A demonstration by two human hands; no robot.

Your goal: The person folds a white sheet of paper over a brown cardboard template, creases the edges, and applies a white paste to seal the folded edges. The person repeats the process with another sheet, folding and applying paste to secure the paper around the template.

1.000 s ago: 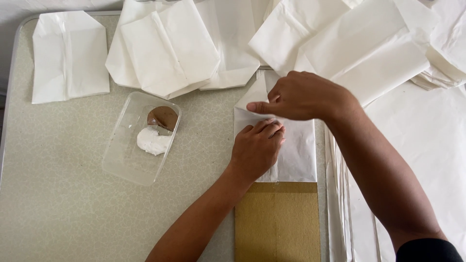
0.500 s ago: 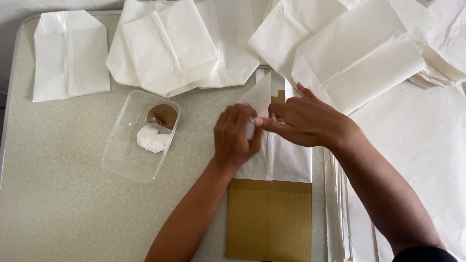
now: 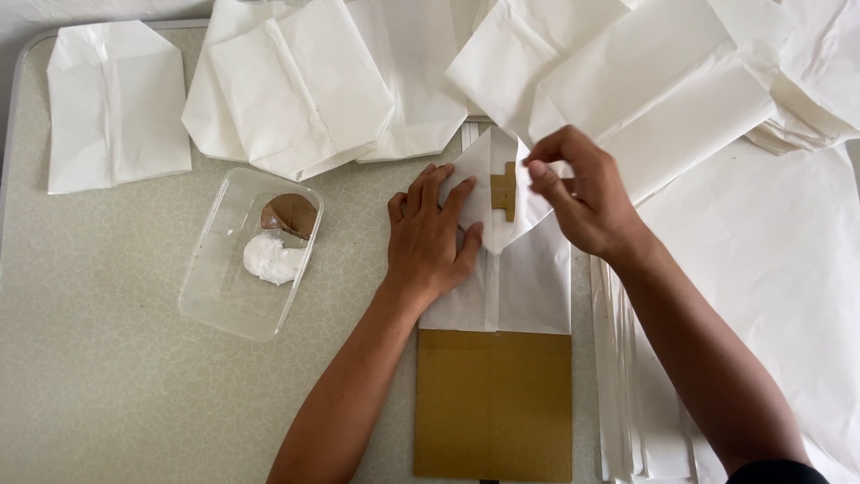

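Speckled table point(image 3: 107, 358), paste-filled clear tray point(image 3: 215, 296)

Single head-worn view, looking steeply down, close over the table point(image 3: 107, 358), far edge at top

A white paper bag point(image 3: 528, 287) lies flat on the surface over a brown cardboard sheet point(image 3: 493, 403). Its top end is folded into pointed flaps, with a strip of cardboard showing between them. The cardboard juts out below the bag.
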